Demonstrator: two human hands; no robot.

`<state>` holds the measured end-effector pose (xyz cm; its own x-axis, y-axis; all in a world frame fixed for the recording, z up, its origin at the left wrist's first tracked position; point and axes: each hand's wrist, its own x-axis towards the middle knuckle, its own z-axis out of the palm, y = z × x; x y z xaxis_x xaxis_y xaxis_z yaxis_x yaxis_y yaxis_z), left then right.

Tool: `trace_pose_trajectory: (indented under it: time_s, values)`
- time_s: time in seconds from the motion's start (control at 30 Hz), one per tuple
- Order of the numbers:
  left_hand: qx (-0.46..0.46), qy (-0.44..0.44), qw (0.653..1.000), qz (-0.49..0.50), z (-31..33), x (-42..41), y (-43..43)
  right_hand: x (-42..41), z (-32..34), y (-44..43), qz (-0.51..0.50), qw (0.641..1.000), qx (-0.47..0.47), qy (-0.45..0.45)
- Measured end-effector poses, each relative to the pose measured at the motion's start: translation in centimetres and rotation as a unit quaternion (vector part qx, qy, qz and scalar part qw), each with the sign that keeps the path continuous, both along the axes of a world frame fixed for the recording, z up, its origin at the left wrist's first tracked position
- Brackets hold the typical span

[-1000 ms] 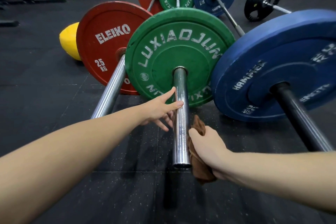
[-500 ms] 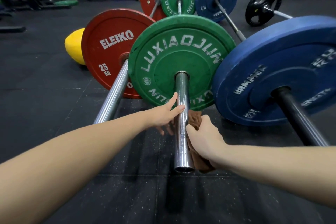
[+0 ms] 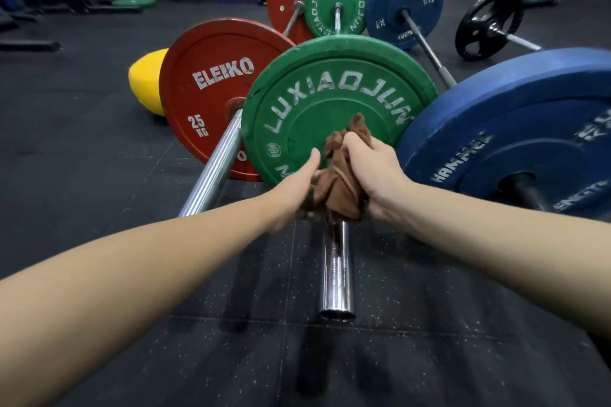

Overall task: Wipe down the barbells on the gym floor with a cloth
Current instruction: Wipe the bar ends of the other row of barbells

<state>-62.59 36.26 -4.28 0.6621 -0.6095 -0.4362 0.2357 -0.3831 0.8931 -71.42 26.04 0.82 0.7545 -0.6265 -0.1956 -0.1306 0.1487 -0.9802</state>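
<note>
Beneath bunched cloth (image 3: 340, 182), barbell sleeve (image 3: 337, 274), probably wrapped, end toward viewer.

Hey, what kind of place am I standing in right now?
Very likely a gym's free-weight area: barbells lie on speckled rubber flooring, loaded with a red Eleiko plate and a green bumper plate.

Dark rubber floor (image 3: 99, 155), loaded barbells (image 3: 337, 274) side by side, yellow ball (image 3: 145, 82)
</note>
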Motion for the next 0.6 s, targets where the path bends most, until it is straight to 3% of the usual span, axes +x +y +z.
trace_pose_trajectory:
  time_s: [0.07, 0.2, 0.3, 0.5, 0.6]
  values:
    - [-0.079, 0.077, 0.993, 0.033, 1.5, -0.4, -0.1, 1.6, -0.5, 0.3, 0.011, 1.000, 0.012, -0.015]
    - [-0.152, 0.137, 0.978, 0.045, 2.5, -0.4, 1.3, 2.9, -2.5, 1.4, 0.089, 0.995, -0.040, 0.005]
    - [-0.158, 0.141, 0.977, 0.030, 1.9, 0.3, 2.7, 3.1, -3.9, 1.5, 0.123, 0.988, -0.089, 0.007]
    - [-0.166, 0.149, 0.973, 0.052, 0.3, 2.2, 4.1, 4.3, -4.4, 1.3, 0.147, 0.988, -0.043, -0.016]
    - [-0.161, 0.110, 0.973, 0.124, -1.3, 4.1, 3.4, 4.8, -4.5, 0.8, 0.108, 0.957, -0.267, 0.039]
